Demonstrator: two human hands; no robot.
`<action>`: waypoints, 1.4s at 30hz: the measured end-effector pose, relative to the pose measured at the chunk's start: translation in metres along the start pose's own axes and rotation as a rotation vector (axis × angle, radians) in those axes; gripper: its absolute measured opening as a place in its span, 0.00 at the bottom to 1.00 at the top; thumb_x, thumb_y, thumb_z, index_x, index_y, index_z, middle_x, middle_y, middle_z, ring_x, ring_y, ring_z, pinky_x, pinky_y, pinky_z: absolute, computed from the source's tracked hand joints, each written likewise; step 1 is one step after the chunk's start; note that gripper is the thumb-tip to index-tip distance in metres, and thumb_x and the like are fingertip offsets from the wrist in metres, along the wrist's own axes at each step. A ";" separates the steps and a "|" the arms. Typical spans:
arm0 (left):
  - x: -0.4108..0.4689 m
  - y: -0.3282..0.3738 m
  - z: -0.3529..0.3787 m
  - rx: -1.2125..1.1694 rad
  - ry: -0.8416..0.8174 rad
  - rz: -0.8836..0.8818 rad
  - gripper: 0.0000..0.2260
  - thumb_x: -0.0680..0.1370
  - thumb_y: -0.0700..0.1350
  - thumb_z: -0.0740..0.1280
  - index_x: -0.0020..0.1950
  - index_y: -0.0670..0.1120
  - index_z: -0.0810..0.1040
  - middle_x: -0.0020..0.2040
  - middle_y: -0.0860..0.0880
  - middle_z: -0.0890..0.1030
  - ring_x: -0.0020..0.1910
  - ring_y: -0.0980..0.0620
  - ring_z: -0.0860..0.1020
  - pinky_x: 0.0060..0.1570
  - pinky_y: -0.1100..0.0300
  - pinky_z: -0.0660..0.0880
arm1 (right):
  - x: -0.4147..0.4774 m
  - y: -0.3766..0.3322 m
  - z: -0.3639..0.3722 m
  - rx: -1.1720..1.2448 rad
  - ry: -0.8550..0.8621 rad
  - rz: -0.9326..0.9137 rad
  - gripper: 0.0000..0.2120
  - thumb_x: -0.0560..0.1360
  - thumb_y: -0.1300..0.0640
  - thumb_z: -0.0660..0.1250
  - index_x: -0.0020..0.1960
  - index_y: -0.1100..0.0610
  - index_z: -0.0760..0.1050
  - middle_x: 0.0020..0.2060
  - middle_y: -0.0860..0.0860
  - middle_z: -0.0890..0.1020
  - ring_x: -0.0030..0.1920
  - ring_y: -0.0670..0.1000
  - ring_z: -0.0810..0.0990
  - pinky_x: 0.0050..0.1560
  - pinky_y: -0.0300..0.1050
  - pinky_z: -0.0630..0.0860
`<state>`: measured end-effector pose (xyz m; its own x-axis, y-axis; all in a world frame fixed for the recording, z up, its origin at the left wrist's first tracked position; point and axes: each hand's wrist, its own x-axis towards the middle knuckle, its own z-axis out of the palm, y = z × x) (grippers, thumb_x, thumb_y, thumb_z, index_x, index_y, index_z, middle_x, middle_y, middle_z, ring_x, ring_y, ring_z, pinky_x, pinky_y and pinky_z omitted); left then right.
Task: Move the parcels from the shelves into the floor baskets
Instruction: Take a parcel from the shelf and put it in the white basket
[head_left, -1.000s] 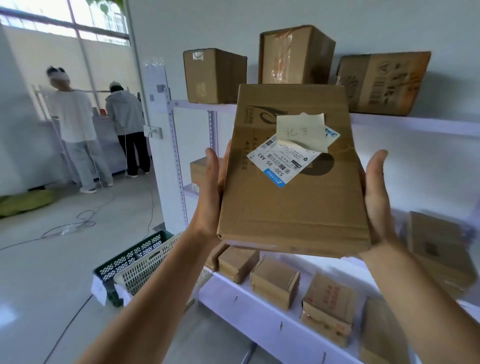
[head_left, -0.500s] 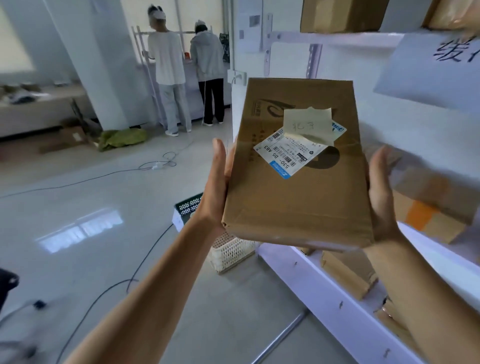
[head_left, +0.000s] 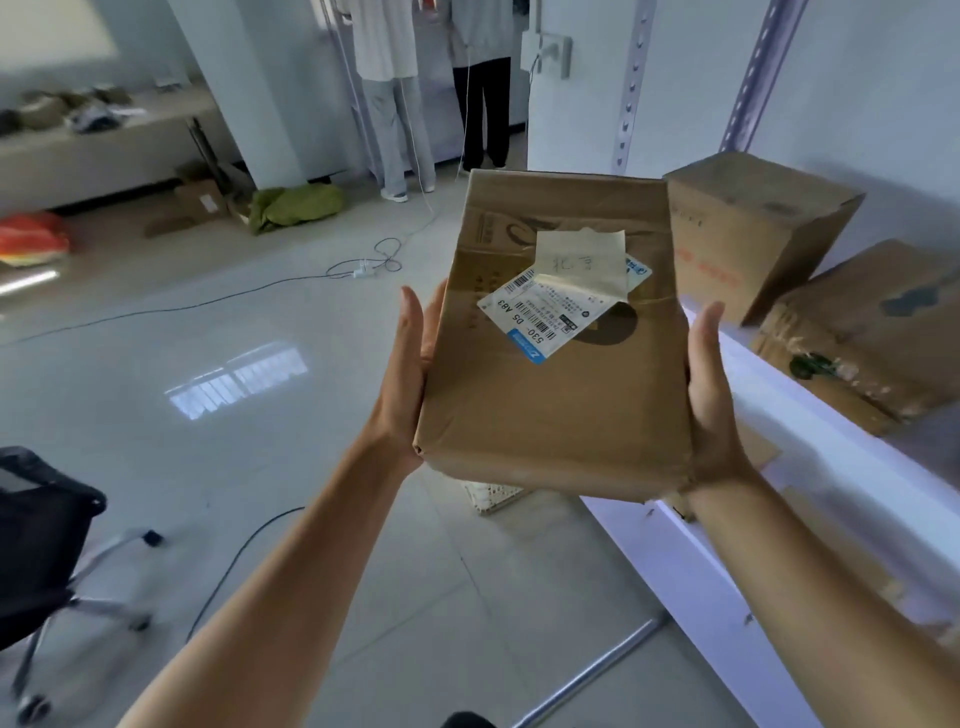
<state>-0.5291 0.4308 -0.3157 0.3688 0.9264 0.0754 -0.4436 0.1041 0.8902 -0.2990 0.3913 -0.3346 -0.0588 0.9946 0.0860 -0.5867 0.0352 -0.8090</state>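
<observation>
The cardboard parcel (head_left: 561, 364) has swung away from the shelf (head_left: 779, 405), past its front edge, and now sits above the white basket (head_left: 493, 496) on the floor. The left hand (head_left: 410, 374) and right hand (head_left: 709, 395) press its sides, fingers straight. Lowering remains.

Brown parcel (head_left: 556, 395); white barcoded, blue-edged label (head_left: 545, 314); green bag (head_left: 296, 205)
</observation>
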 end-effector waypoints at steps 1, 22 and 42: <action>0.005 0.000 -0.006 0.021 0.031 -0.001 0.34 0.87 0.66 0.42 0.85 0.49 0.63 0.78 0.40 0.76 0.76 0.37 0.76 0.67 0.43 0.80 | 0.009 0.006 0.001 -0.019 -0.054 -0.022 0.38 0.85 0.32 0.45 0.85 0.55 0.57 0.81 0.60 0.68 0.81 0.63 0.66 0.81 0.68 0.60; 0.298 0.005 -0.266 0.177 -0.129 -0.268 0.33 0.87 0.68 0.45 0.78 0.53 0.77 0.76 0.42 0.79 0.74 0.40 0.78 0.65 0.48 0.81 | 0.296 0.154 0.026 0.080 0.424 0.124 0.37 0.84 0.31 0.45 0.82 0.52 0.66 0.75 0.56 0.77 0.75 0.57 0.77 0.64 0.51 0.81; 0.568 -0.177 -0.341 0.449 -0.323 -0.801 0.38 0.80 0.77 0.47 0.82 0.58 0.71 0.76 0.48 0.79 0.76 0.44 0.77 0.74 0.41 0.74 | 0.439 0.274 -0.156 -0.065 1.038 0.383 0.48 0.71 0.20 0.55 0.84 0.44 0.61 0.83 0.47 0.66 0.83 0.51 0.63 0.83 0.63 0.58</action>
<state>-0.5194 1.0618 -0.5835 0.6616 0.4903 -0.5674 0.3644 0.4511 0.8147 -0.3600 0.8528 -0.6094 0.4961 0.5388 -0.6809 -0.6293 -0.3172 -0.7095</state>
